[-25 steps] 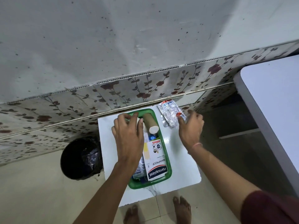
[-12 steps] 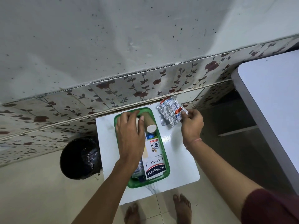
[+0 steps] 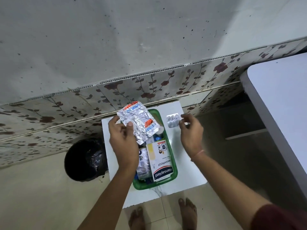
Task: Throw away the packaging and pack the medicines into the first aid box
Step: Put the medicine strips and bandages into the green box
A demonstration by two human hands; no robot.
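My left hand (image 3: pixel 123 143) holds a bunch of silver blister strips (image 3: pixel 138 121) with orange and blue print above the far end of the green first aid box (image 3: pixel 173 165). The box stands on a small white table (image 3: pixel 187 171) and holds a Hansaplast plaster box (image 3: pixel 162 165), more blister strips (image 3: pixel 142 163) and a white roll, mostly hidden. My right hand (image 3: pixel 191 131) hovers right of the box, fingers loosely curled at the edge of a small silver blister strip (image 3: pixel 172 120) lying on the table. Whether it touches the strip is unclear.
A black bin (image 3: pixel 84 160) lined with a dark bag stands on the floor left of the table. A flower-patterned wall panel (image 3: pixel 149 87) runs behind. A larger pale table (image 3: pixel 282 100) is at the right. My bare feet (image 3: pixel 162 214) are below.
The blister strips went from my right hand at the table's far right to my left hand, now raised over the box. My left hand left the box. A small strip stays on the table.
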